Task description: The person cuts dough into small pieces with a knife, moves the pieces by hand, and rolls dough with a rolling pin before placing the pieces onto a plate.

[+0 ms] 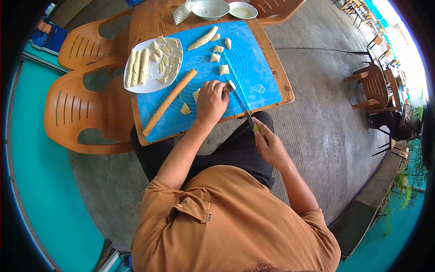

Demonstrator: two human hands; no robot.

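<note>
My right hand (268, 143) is closed round the green handle of a knife (240, 102), whose blade points up and left over the blue mat (244, 59). The blade tip is beside a small dough piece (231, 85). My left hand (212, 100) rests at the mat's near part, close to the blade tip, fingers curled; what they hold, if anything, is hidden. Several cut dough pieces (224, 70) lie in a line above, near a dough roll (204, 38). Left of my left hand are a wooden rolling pin (169, 103) and another dough piece (185, 109).
A white plate (131, 86) with dough rolls and pieces stands at the table's left. At the far edge are a plastic bag (182, 12), a metal bowl (210, 8) and a small bowl (243, 11). Orange chairs (81, 106) flank the table (152, 18); a person (401, 124) sits far right.
</note>
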